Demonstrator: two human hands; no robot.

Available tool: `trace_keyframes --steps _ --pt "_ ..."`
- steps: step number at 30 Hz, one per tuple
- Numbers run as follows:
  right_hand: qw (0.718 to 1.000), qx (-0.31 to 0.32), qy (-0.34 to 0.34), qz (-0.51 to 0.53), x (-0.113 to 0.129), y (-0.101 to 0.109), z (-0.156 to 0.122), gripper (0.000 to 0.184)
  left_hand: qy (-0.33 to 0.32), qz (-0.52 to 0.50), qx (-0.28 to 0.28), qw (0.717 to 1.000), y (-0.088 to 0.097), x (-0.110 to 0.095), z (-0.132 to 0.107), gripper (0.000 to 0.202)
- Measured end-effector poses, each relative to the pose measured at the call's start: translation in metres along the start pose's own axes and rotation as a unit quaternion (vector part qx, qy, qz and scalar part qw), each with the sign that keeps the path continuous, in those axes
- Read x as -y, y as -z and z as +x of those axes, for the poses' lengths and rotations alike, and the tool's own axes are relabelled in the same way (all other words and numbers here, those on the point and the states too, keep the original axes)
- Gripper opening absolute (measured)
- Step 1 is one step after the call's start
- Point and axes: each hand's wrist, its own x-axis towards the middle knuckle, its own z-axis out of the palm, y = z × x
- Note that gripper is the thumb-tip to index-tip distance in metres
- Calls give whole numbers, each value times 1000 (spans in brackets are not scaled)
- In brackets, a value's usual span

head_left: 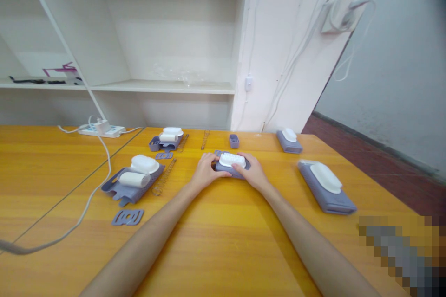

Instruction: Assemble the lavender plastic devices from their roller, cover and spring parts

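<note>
My left hand (pixel 206 171) grips the left side of a grey-purple plastic case (pixel 240 174) on the wooden table. From the other side, my right hand (pixel 255 172) closes on the same case, its thumb against a white oval piece (pixel 232 159) with a dotted top. This white piece sits on the case's upper face. My fingers hide both ends of the case. Just behind it, part of a flat grey plate (pixel 218 152) shows. Beyond it stands a small grey-purple cup (pixel 234 141), with a coil spring (pixel 205 140) lying to its left.
On the left lie an open case (pixel 131 193) with white parts, a spring (pixel 165 177) and a slotted plate (pixel 127 217). A similar set (pixel 170 138) is behind. Cases with white ovals stand right (pixel 327 188) and far right (pixel 289 141). A white cable (pixel 88 202) crosses the left side.
</note>
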Motion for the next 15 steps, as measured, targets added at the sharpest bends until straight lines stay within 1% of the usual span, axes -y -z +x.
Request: trace_keyframes --steps 2,3,6,8,10,12,15 --pt "999 -16 -15 38 0 1 1 45 -10 13 1 1000 0 -2 0 58" --pt "998 -25 -21 54 0 1 1 43 -14 15 4 1000 0 -2 0 57" --pt "995 -71 -45 60 -1 4 2 45 -34 10 25 999 2 -5 0 54" --pt "990 -120 -63 23 -2 7 2 47 -51 7 44 998 3 -7 -1 52" --pt "983 -168 -66 -36 -1 10 1 46 -66 6 61 996 5 -9 -1 51" --pt "973 -198 -50 -109 2 12 0 43 -73 7 71 995 6 -11 -2 51" --pt "957 -210 2 -198 12 13 -5 35 -68 12 75 995 6 -14 -2 52"
